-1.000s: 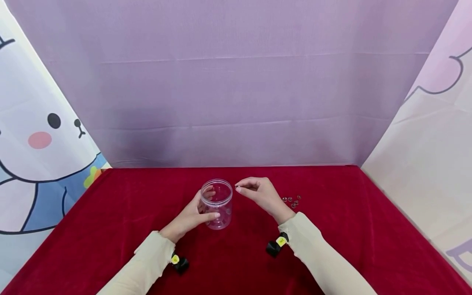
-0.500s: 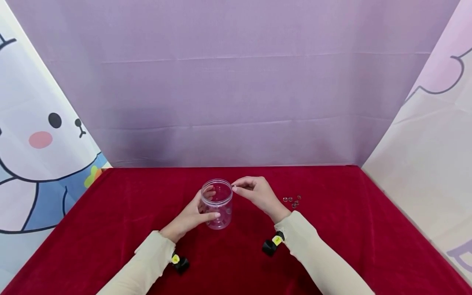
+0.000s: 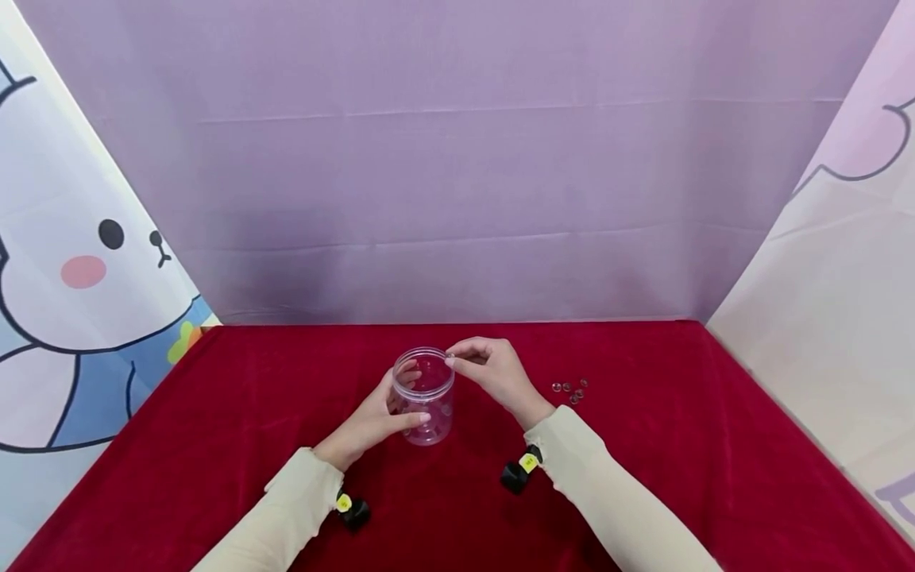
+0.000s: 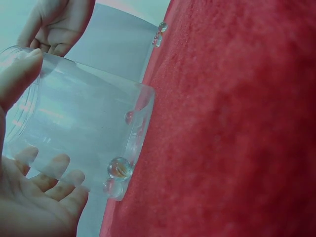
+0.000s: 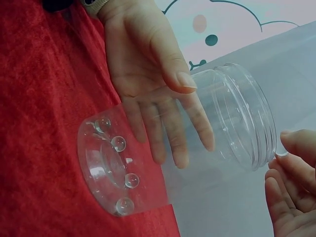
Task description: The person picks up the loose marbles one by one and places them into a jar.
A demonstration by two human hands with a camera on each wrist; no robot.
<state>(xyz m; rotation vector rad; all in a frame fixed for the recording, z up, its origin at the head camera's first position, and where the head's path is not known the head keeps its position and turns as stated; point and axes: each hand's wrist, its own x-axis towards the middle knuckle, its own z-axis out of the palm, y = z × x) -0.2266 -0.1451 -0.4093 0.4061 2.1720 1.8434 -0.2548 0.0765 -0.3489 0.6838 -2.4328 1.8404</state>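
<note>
A clear plastic jar [image 3: 438,401] stands upright on the red cloth, its mouth uncovered. My left hand [image 3: 368,421] grips its side, thumb in front and fingers behind. Several glass marbles [image 5: 132,180] lie around the jar's bottom in the right wrist view; one marble [image 4: 119,169] in the left wrist view has a coloured swirl. At the right side of the jar's rim, my right hand [image 3: 498,377] pinches a clear marble [image 5: 282,152] between thumb and fingertips, mostly hidden by them. To the right of that hand, several loose marbles [image 3: 567,387] lie on the cloth.
Red velvet cloth [image 3: 629,461] covers the table. A purple curtain [image 3: 457,199] hangs along the back edge. Printed cartoon panels flank it, a bear-like figure [image 3: 82,302] on the left and a pale panel [image 3: 843,334] on the right.
My right hand has moved a little left, bringing the pinched marble from beside the jar to its rim. My left hand and the jar stay in place.
</note>
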